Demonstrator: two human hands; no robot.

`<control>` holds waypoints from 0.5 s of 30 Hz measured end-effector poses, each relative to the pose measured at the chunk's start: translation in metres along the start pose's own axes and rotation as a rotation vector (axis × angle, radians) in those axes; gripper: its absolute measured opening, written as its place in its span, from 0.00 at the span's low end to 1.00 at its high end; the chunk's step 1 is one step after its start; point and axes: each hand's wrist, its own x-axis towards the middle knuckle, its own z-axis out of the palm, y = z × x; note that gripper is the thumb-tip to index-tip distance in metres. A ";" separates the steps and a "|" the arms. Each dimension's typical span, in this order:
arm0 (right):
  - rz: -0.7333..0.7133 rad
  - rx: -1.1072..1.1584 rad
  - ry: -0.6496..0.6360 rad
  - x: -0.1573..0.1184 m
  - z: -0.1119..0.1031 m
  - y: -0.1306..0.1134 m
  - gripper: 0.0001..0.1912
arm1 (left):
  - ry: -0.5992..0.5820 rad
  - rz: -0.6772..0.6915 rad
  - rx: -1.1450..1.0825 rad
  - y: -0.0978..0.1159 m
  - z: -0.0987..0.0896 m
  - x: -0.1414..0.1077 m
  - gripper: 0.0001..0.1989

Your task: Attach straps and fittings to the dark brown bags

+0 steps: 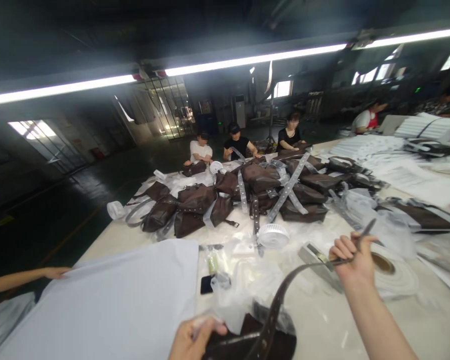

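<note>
Well, right hand (352, 262): its fingers (343, 248) are clamped tight on a long brown strap (283, 290).
Left hand (195, 340): its fingers (210, 326) curl together on clear plastic (228, 312) at the top of a brown bag (255, 344).
Bag spot: the brown bag lies at the near edge of the desk (318, 320), and the strap goes up from it to the right hand.
Close by: a black phone (206, 285), a small white fan (273, 236) and a white roll (393, 275).
Farther off: a big heap of brown bags (225, 200), with three people (238, 142) sitting beyond it.
Left side: another person's hand (56, 272) rests on a big pale sheet (97, 300).
</note>
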 end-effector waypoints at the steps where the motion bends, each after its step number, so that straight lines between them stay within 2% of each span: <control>1: 0.012 -0.090 -0.010 -0.007 0.007 0.005 0.20 | 0.130 0.010 -0.128 0.007 -0.005 0.010 0.24; 3: 0.086 -0.268 -0.092 -0.028 0.020 0.021 0.19 | 0.376 0.019 -0.483 0.026 -0.008 0.025 0.23; 4: 0.147 -0.360 -0.158 -0.041 0.025 0.030 0.19 | 0.436 0.019 -0.672 0.037 -0.006 0.030 0.21; 6: 0.285 -0.567 -0.330 -0.067 0.035 0.048 0.18 | 0.376 0.066 -0.911 0.057 0.005 0.035 0.16; 8: 0.373 -0.784 -0.556 -0.090 0.046 0.063 0.18 | 0.262 0.115 -1.011 0.071 0.024 0.038 0.15; 10: 0.374 -0.945 -0.798 -0.107 0.058 0.075 0.16 | 0.205 0.172 -1.021 0.078 0.045 0.039 0.16; 12: 0.341 -1.021 -0.978 -0.119 0.070 0.085 0.16 | 0.187 0.209 -0.989 0.080 0.063 0.035 0.17; 15: 0.323 -1.059 -1.102 -0.131 0.080 0.097 0.18 | 0.157 0.231 -0.978 0.080 0.078 0.024 0.18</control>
